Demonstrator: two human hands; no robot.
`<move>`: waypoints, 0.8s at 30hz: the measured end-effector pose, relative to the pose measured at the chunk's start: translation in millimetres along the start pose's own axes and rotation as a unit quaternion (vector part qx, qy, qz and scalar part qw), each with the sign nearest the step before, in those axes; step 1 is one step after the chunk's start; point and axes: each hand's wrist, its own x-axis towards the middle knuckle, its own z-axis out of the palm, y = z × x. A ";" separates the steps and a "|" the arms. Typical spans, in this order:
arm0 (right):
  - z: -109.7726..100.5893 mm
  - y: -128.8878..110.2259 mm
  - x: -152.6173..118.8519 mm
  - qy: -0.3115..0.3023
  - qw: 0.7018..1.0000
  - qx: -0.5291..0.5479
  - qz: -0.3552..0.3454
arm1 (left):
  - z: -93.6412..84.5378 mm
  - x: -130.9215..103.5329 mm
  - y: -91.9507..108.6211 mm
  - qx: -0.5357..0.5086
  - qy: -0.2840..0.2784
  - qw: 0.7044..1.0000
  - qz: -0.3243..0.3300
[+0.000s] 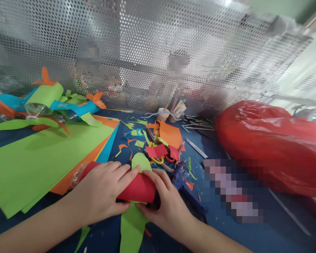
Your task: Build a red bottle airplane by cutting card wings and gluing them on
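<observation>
A plastic bottle [76, 174] wrapped in a red sheet lies on its side between my hands. My left hand [102, 191] closes over its left and middle part, thumb below. My right hand [167, 202] grips the right end, fingers on top and thumb underneath. A green wing-shaped strip [133, 228] sticks out below the bottle toward me, and a rounded green piece [141, 162] shows above it. Just right of my right hand lies a dark blue glue gun [188, 195]. Scissors with yellow handles [159, 161] sit beyond the bottle, partly under red scraps [156, 151].
At left, toy planes [44, 96] made from covered bottles stand behind stacked green sheets [58, 151]. Cups of sticks [177, 109] stand by the perforated metal panel [147, 45]. A large red plastic bag [268, 144] fills the right side. Colored scraps [139, 144] litter the blue table.
</observation>
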 end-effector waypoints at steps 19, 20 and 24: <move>-8.6 2.9 2.4 -0.013 0.999 -0.006 -0.053 | -1.1 -1.1 -1.5 -0.011 -0.027 0.999 -0.033; -9.9 3.4 2.3 -0.018 0.998 -0.003 -0.058 | -1.1 -1.2 -1.4 -0.011 -0.028 0.999 -0.035; -14.8 4.5 1.8 -0.038 0.997 0.006 -0.065 | -1.7 -1.1 -0.4 -0.017 -0.020 0.999 -0.036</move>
